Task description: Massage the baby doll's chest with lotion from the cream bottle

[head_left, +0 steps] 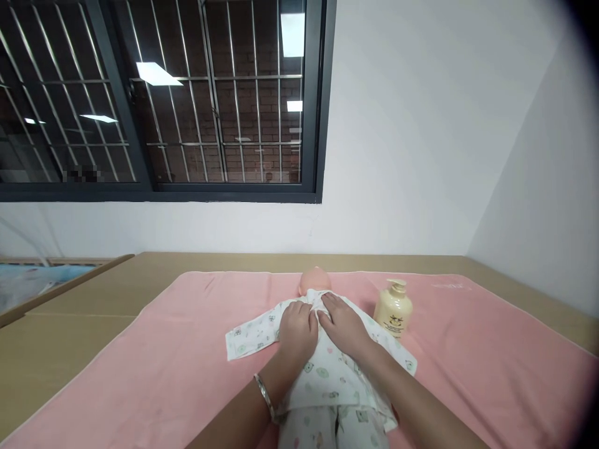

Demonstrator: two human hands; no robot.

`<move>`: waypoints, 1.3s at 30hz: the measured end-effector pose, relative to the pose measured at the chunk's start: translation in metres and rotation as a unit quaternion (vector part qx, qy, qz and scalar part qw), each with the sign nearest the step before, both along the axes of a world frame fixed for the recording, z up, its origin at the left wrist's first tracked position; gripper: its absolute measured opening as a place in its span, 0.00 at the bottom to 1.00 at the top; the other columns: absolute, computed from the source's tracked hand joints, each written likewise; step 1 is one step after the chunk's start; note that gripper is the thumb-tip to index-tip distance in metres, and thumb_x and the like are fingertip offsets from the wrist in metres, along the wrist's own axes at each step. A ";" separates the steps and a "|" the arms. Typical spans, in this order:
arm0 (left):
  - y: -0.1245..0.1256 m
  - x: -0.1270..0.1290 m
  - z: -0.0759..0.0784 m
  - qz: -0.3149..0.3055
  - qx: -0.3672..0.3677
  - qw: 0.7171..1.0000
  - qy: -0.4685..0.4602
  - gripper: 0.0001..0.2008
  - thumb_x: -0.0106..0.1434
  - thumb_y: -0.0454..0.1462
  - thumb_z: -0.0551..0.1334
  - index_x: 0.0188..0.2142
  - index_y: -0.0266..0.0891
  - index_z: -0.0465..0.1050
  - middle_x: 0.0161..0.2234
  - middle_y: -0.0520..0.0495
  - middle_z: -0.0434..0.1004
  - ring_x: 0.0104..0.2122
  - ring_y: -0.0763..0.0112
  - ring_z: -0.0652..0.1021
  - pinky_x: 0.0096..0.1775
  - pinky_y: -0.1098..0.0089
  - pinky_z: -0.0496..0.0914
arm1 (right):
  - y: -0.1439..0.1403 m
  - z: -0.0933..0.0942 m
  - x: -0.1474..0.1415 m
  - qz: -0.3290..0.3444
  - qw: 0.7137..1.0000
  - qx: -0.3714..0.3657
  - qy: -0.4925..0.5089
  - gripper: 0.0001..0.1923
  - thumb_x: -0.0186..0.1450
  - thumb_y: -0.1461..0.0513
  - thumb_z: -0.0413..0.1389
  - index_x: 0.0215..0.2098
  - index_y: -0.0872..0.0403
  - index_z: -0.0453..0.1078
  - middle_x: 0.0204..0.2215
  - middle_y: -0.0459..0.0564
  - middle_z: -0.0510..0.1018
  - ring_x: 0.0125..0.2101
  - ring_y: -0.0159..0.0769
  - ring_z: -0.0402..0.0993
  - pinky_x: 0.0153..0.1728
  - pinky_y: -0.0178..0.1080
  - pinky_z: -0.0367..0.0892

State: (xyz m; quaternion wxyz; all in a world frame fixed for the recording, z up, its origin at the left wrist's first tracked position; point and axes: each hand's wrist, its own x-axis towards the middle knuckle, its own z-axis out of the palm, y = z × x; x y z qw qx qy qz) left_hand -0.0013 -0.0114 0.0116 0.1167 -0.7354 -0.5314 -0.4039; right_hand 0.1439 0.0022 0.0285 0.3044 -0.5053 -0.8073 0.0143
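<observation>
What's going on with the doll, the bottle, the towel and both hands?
baby doll: lying face up, dressed in printed pyjamas
left hand: flat on the doll's chest
right hand: flat on the doll's chest, at the collar
lotion pump bottle: upright, beside the doll
pink towel: spread flat under the doll

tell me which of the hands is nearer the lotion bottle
Right. The right hand rests on the doll's chest, just beside the pump bottle without touching it. The left hand lies on the far side of the right one, farther away.
</observation>
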 end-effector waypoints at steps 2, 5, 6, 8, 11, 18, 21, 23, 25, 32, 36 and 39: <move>0.000 0.001 -0.001 0.010 0.008 1.000 0.008 0.10 0.65 0.32 0.52 0.35 0.40 0.71 0.32 0.45 0.76 0.36 0.60 0.76 0.40 0.59 0.71 | 0.001 -0.001 0.001 0.014 1.000 -0.003 -0.003 0.22 0.69 0.59 0.47 0.58 0.60 0.66 0.57 0.57 0.70 0.59 0.42 0.63 0.60 0.42 0.55; 0.002 0.000 -0.003 0.010 0.000 1.000 0.008 0.10 0.65 0.33 0.53 0.40 0.39 0.72 0.37 0.43 0.78 0.40 0.58 0.76 0.43 0.58 0.71 | 0.001 -0.002 0.002 0.020 1.000 0.001 -0.003 0.22 0.69 0.60 0.46 0.59 0.60 0.65 0.59 0.58 0.68 0.59 0.42 0.62 0.61 0.43 0.53; 0.003 0.000 -0.003 0.008 -0.004 1.000 0.007 0.11 0.65 0.33 0.53 0.42 0.38 0.72 0.40 0.42 0.78 0.42 0.58 0.76 0.45 0.57 0.71 | 0.001 -0.002 0.002 0.020 1.000 0.004 -0.002 0.22 0.69 0.60 0.46 0.59 0.59 0.65 0.59 0.58 0.68 0.60 0.42 0.62 0.61 0.43 0.53; 0.005 -0.001 -0.003 0.005 -0.021 1.000 0.007 0.13 0.65 0.34 0.53 0.46 0.37 0.72 0.45 0.40 0.78 0.46 0.56 0.76 0.49 0.55 0.70 | 0.000 -0.002 0.002 0.020 1.000 0.007 -0.004 0.22 0.69 0.60 0.46 0.58 0.59 0.66 0.58 0.57 0.69 0.59 0.42 0.62 0.62 0.43 0.52; 0.009 -0.004 -0.002 0.000 -0.061 0.998 0.012 0.16 0.65 0.35 0.51 0.48 0.35 0.73 0.47 0.39 0.78 0.48 0.55 0.75 0.52 0.54 0.68 | -0.003 0.001 -0.001 0.010 1.000 0.009 -0.014 0.21 0.69 0.60 0.46 0.57 0.60 0.67 0.57 0.58 0.71 0.58 0.42 0.64 0.61 0.42 0.54; 0.016 -0.007 0.004 -0.011 -0.129 0.992 0.002 0.22 0.66 0.37 0.49 0.54 0.31 0.70 0.54 0.37 0.73 0.55 0.54 0.71 0.57 0.55 0.63 | -0.017 0.012 -0.012 -0.050 0.996 0.034 -0.058 0.18 0.69 0.62 0.45 0.48 0.59 0.73 0.48 0.59 0.77 0.51 0.44 0.72 0.54 0.42 0.60; 0.019 -0.007 0.003 -0.017 -0.142 0.990 0.001 0.23 0.66 0.38 0.49 0.55 0.29 0.68 0.55 0.35 0.71 0.57 0.53 0.69 0.59 0.54 0.61 | -0.022 0.013 -0.016 -0.078 0.993 0.042 -0.083 0.17 0.69 0.63 0.44 0.42 0.58 0.75 0.43 0.58 0.80 0.45 0.45 0.75 0.49 0.42 0.64; 0.022 -0.007 0.002 -0.020 -0.142 0.990 -0.005 0.23 0.66 0.39 0.49 0.56 0.29 0.67 0.57 0.35 0.70 0.58 0.53 0.68 0.60 0.54 0.60 | -0.024 0.013 -0.017 -0.088 0.991 0.046 -0.095 0.16 0.69 0.63 0.45 0.39 0.58 0.75 0.40 0.58 0.80 0.43 0.44 0.75 0.46 0.41 0.65; 0.024 -0.007 0.001 -0.023 -0.139 0.990 -0.012 0.24 0.66 0.39 0.49 0.57 0.30 0.67 0.57 0.35 0.69 0.58 0.54 0.68 0.60 0.53 0.59 | -0.025 0.014 -0.016 -0.089 0.990 0.049 -0.101 0.16 0.69 0.62 0.45 0.39 0.58 0.75 0.40 0.58 0.80 0.42 0.44 0.75 0.44 0.41 0.65; 0.031 -0.007 -0.002 -0.035 -0.118 0.992 -0.003 0.23 0.66 0.40 0.49 0.55 0.31 0.68 0.56 0.35 0.71 0.57 0.53 0.69 0.59 0.53 0.60 | -0.023 0.017 -0.011 -0.090 0.992 0.037 -0.079 0.16 0.69 0.60 0.45 0.43 0.58 0.73 0.43 0.58 0.79 0.46 0.43 0.74 0.46 0.40 0.64; 0.035 -0.007 -0.001 -0.037 -0.121 0.992 0.007 0.25 0.66 0.41 0.47 0.56 0.29 0.67 0.55 0.33 0.71 0.56 0.51 0.70 0.58 0.52 0.61 | -0.018 0.019 -0.008 -0.093 0.994 0.012 -0.062 0.19 0.69 0.58 0.44 0.49 0.60 0.71 0.49 0.60 0.76 0.51 0.44 0.71 0.49 0.41 0.64; 0.038 -0.008 0.000 -0.041 -0.125 0.991 0.011 0.26 0.66 0.43 0.47 0.55 0.28 0.68 0.55 0.33 0.71 0.56 0.50 0.69 0.57 0.51 0.61 | -0.012 0.020 -0.005 -0.093 0.994 -0.016 -0.049 0.20 0.69 0.57 0.44 0.50 0.60 0.70 0.50 0.61 0.76 0.52 0.45 0.70 0.49 0.42 0.64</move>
